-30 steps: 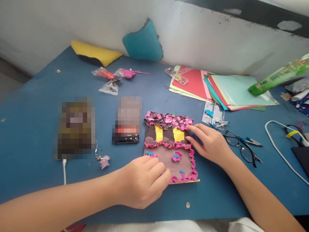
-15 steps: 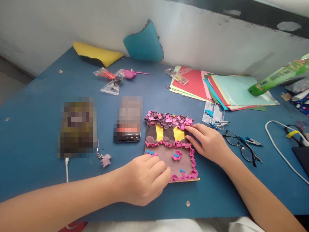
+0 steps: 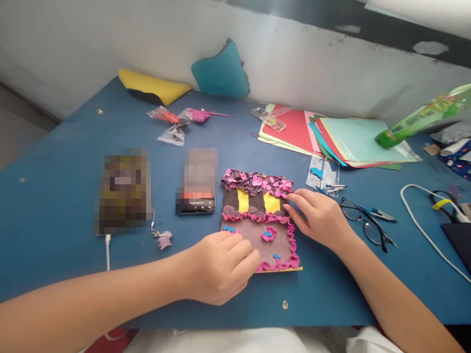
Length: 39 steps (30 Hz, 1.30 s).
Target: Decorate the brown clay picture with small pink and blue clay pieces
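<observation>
The left hand's (image 3: 221, 267) fingers were curled in tight over the lower left part of the clay picture (image 3: 257, 240), knuckles up, and I cannot tell if they pinched anything. The right hand's (image 3: 289, 201) thumb and pointing finger were a little way apart, with their tips at the picture's right edge, by the dark and yellow stripes, and that hand gripped nothing. The left wrist was almost straight, and its arm lay low and came in from the left side. The right arm slanted up from the bottom right corner. The clay picture lay flat on the blue table (image 3: 154, 304), between the hands, with pink ruffles around its lower part. Left of it was a phone (image 3: 201, 205), with tiny words too blurry to read. Glasses (image 3: 372, 231) lay right of the right hand. Farther back, the green bottle's (image 3: 415, 120) label was too blurry to read.
</observation>
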Each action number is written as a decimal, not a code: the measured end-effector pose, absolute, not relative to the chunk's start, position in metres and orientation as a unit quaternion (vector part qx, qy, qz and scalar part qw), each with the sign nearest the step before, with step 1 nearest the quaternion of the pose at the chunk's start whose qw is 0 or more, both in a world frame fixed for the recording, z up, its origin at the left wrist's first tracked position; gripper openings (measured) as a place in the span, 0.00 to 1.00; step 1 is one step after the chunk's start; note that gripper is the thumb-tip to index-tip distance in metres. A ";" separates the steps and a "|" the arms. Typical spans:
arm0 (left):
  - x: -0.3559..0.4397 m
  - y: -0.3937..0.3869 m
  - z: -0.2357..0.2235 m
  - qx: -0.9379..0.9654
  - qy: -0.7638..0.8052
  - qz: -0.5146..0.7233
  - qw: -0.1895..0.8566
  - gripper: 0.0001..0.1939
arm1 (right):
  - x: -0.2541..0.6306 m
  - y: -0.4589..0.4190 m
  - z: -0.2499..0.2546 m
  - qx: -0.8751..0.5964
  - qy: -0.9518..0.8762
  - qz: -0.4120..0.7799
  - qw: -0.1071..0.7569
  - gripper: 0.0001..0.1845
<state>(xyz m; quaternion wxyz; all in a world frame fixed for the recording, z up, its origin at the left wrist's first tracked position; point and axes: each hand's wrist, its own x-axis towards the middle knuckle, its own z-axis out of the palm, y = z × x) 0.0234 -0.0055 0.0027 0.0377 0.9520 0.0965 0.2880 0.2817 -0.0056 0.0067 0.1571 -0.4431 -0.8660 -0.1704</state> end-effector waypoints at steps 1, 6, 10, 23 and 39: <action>0.023 -0.006 0.003 0.953 0.096 0.285 0.037 0.11 | 0.282 -0.006 0.007 -0.441 -0.867 -0.169 0.156 0.07; 0.023 -0.008 0.002 0.953 0.094 0.285 0.043 0.10 | 0.283 -0.008 0.007 -0.446 -0.868 -0.164 0.147 0.09; 0.024 -0.012 0.001 0.939 0.120 0.313 0.080 0.11 | 0.284 -0.010 0.009 -0.449 -0.863 -0.178 0.146 0.09; 0.025 -0.024 -0.004 0.882 0.187 0.316 0.296 0.14 | 0.221 -0.061 0.025 -0.285 -0.892 -0.179 0.303 0.09; 0.024 -0.027 0.006 0.915 0.096 0.323 0.221 0.21 | 0.215 -0.068 0.018 -0.232 -0.894 -0.165 0.346 0.11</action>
